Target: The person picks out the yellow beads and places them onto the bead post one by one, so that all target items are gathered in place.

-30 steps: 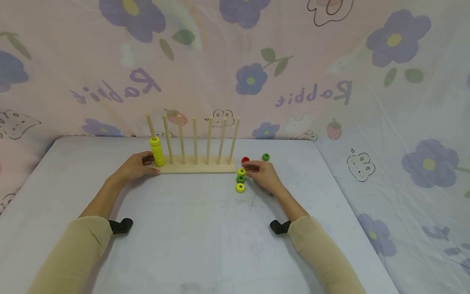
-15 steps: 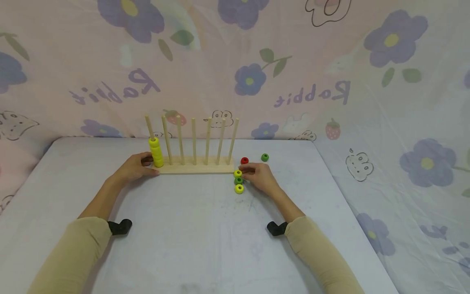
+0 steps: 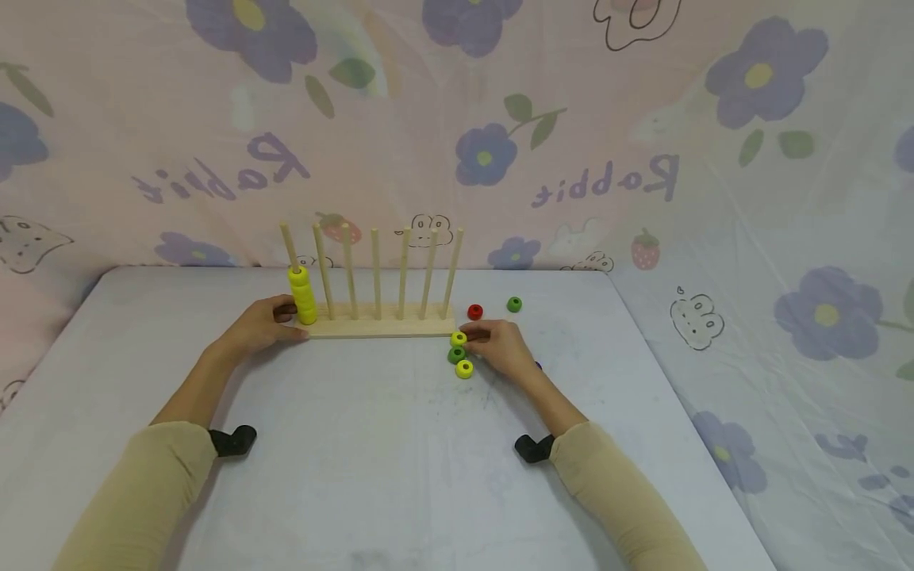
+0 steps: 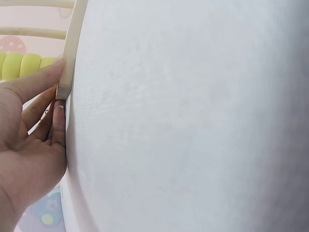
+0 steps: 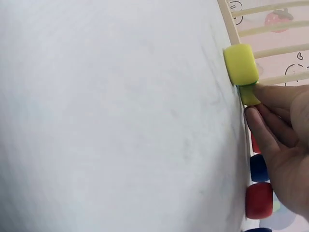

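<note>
A wooden peg rack [image 3: 378, 327] with a row of upright pegs stands on the table, yellow beads [image 3: 303, 297] stacked on its leftmost peg. My left hand [image 3: 260, 327] grips the rack's left end, the thumb [image 4: 46, 77] along the front of the base and the fingers around the end. At the rack's right end, my right hand [image 3: 500, 345] pinches a yellow bead [image 3: 458, 339] between thumb and fingers. A green bead [image 3: 456, 356] lies just in front of it, then another yellow bead [image 3: 465, 369], which looms nearest in the right wrist view.
Behind the right hand lie a red bead [image 3: 474, 312] and a green bead [image 3: 515, 304]. A dark blue bead [image 3: 539, 365] is mostly hidden by the right wrist. The right wrist view shows another red bead [image 5: 259, 200] beside the hand. A printed curtain backs the table.
My right hand has slid left and slightly nearer, and the yellow bead and the green one have shifted with it towards the rack's right end. The left hand keeps its grip on the rack.
</note>
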A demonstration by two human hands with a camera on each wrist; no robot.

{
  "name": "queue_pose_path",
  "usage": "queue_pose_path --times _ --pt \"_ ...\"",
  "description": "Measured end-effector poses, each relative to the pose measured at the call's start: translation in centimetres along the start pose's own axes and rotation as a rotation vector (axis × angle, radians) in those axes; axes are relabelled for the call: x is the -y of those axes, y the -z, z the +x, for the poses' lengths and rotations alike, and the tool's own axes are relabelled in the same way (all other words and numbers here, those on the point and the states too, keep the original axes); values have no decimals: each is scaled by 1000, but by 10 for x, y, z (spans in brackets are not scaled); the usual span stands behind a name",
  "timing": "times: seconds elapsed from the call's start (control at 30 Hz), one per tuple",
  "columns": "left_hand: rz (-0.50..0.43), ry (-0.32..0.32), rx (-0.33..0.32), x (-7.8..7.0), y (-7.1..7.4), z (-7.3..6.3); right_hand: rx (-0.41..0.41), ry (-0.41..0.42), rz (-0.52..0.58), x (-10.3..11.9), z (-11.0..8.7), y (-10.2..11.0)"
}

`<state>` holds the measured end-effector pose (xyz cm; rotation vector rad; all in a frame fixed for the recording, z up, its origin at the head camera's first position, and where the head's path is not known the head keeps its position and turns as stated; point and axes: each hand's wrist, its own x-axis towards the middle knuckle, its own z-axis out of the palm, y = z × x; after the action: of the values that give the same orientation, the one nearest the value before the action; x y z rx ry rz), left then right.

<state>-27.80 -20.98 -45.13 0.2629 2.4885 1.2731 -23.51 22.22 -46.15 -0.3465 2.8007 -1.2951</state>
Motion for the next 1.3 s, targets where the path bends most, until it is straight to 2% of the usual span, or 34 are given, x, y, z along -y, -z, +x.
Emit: queue_pose_path --times 0.23,0.43,0.63,0.97,1.3 --pt "9 -15 -11 2 0 0 -25 27 -61 5 1 -6" --pt "18 -8 -11 4 0 1 -36 17 -102 4 4 -9" --pt "9 -15 -13 4 -1 0 -38 23 -97 4 4 -8" --pt "16 -5 -19 -1 -3 -1 -59 -29 -126 6 2 -4" --pt "24 5 -18 -4 -1 -2 -121 2 -75 17 6 7"
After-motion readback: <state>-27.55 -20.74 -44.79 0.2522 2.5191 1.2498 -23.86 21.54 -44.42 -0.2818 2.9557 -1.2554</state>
